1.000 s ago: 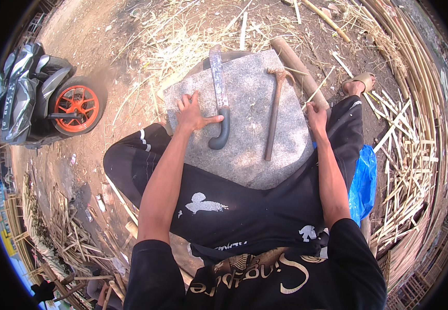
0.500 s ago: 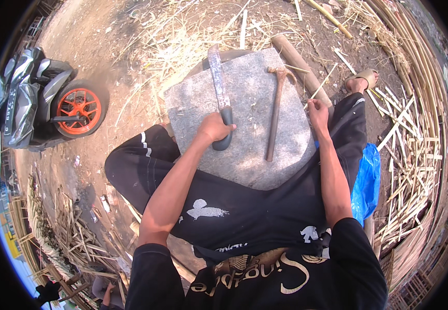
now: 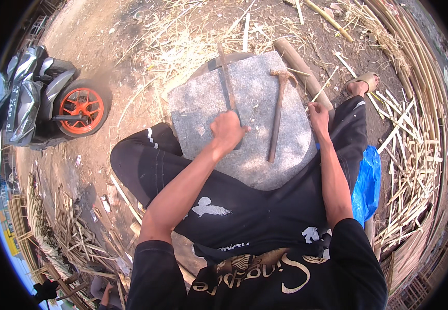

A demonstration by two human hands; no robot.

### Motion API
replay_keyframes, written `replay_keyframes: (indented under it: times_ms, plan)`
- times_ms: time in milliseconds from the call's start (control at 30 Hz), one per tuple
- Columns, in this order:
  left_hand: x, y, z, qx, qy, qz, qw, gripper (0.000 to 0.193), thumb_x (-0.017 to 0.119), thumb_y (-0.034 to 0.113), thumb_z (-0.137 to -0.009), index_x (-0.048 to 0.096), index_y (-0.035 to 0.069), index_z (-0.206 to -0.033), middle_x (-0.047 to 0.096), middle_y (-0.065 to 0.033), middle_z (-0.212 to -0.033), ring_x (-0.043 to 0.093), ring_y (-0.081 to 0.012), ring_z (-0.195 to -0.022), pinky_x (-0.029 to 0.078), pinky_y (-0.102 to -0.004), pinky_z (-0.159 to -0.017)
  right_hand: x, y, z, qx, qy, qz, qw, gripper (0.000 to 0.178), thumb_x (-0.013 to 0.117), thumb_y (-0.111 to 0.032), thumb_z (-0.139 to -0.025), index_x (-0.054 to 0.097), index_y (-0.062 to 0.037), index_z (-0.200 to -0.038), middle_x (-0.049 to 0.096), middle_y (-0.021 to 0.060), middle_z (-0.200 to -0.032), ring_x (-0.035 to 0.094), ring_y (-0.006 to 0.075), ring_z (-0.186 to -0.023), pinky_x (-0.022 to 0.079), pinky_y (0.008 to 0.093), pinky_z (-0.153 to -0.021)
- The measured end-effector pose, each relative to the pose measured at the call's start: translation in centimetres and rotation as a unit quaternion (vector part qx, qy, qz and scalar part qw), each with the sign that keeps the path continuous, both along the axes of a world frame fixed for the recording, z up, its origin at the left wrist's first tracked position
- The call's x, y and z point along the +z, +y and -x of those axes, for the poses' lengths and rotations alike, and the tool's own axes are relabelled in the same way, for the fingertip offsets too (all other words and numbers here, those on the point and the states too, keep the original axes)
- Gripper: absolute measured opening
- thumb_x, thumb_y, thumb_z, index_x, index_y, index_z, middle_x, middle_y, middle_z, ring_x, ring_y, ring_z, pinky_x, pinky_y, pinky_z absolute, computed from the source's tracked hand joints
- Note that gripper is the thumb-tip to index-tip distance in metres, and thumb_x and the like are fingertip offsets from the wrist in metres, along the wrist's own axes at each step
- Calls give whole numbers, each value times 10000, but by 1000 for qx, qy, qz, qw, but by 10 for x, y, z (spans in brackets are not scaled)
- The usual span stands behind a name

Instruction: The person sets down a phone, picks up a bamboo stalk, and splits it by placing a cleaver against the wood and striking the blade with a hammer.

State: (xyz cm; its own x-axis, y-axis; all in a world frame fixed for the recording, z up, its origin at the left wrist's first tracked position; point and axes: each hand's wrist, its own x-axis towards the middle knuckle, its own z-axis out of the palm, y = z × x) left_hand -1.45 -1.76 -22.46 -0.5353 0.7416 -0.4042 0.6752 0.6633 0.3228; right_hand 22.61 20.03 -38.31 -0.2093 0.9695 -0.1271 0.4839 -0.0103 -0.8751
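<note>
My left hand [image 3: 226, 130] is wrapped round the dark handle of a machete [image 3: 227, 82] over a flat grey stone slab [image 3: 198, 111]. The long blade points away from me and is seen almost edge-on. Right of the machete, a claw hammer [image 3: 276, 119] lies on the slab, its rusty head at the far end. My right hand [image 3: 318, 116] is closed at the slab's right edge, beside my knee. A thin bamboo strip [image 3: 327, 82] runs out from its pinched fingertips toward the far right.
Beyond the slab's right corner lies a round wooden pole [image 3: 301, 64]. Split bamboo pieces [image 3: 405, 170] are heaped at the right, near a blue plastic sheet [image 3: 367, 181]. Pale shavings [image 3: 167, 41] cover the ground ahead. A parked motorcycle [image 3: 48, 103] with an orange wheel stands at the left.
My left hand has rolled over and shifted slightly right, turning the machete blade from its flat side to nearly edge-on. The right hand and the hammer stay in place.
</note>
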Motion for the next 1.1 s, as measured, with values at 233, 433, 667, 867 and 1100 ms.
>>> replay_keyframes:
  times_ms: [233, 433, 667, 867, 1100]
  plan:
    - [2, 0, -2, -22, 10, -26, 999, 490, 856, 369, -730, 665, -75, -812, 695, -246, -830, 702, -396, -828, 517, -486, -715, 2, -1, -1, 11, 3, 18, 1000, 276, 650, -232, -921, 705, 17, -1028, 709, 84, -820, 635, 119, -752, 502, 286, -714]
    - [-14, -13, 11, -12, 39, -27, 999, 417, 824, 324, -758, 685, -56, -863, 702, -244, -856, 705, -394, -850, 527, -488, -733, -1, 0, 0, 9, 8, 12, 1000, 281, 646, -240, -922, 706, 16, -1020, 702, 85, -808, 626, 123, -737, 498, 288, -707]
    - [-5, -13, 20, -29, 22, 15, 999, 409, 814, 309, -761, 687, -61, -882, 705, -248, -889, 699, -406, -866, 534, -491, -735, -2, 0, 0, 8, -10, 18, 1000, 285, 655, -248, -917, 709, 13, -1020, 702, 81, -795, 628, 128, -727, 500, 296, -698]
    - [-7, -9, 23, -35, 24, 20, 999, 389, 817, 286, -748, 694, -60, -877, 705, -256, -913, 695, -410, -887, 539, -490, -750, 2, -4, -1, 14, -36, 21, 999, 288, 661, -250, -912, 714, 8, -1030, 712, 88, -814, 646, 135, -740, 508, 302, -704]
    - [-10, -11, 28, -34, 24, 13, 999, 403, 831, 292, -725, 688, -55, -870, 708, -238, -905, 693, -409, -878, 538, -485, -741, 8, -6, 0, 12, -5, 64, 998, 297, 656, -248, -919, 704, 21, -1034, 714, 91, -828, 650, 140, -734, 517, 303, -685]
